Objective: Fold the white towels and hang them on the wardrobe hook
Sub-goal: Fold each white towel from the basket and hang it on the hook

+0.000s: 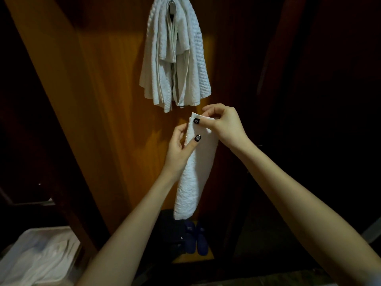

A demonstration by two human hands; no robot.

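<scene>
– Both hands grip the narrow folded white waffle-weave towel [193, 182]. The left hand [179, 147] pinches its left edge a little below the top, thumb on the front. The right hand [222, 124] pinches the top right corner. The towel hangs straight down between them, in front of the orange-brown wooden wardrobe panel [115, 100] and just below the bundle of white waffle towels [175, 58] draped over the hook.

– So the folding looks nearly done. How should it be finished?

– My judgement: square up the top edges and keep the layers pinched so the long fold cannot open. Then lift the towel above the bundle and drape it over the hook at its midpoint, so both halves balance. The bundle is thick, so a new towel laid loosely on top could slide off. It needs seating well back on the hook.

– What can't you make out?

– The wardrobe's right side is lost in darkness. The pale plastic tub [37, 254] at near left is cut off by the frame, and I cannot tell what the white contents are. The dark blue slippers [195, 240] on the floor are partly hidden behind the towel's lower end. Of the metal hook [171, 2] only a sliver shows at the top edge, so the room left on it cannot be judged.
</scene>
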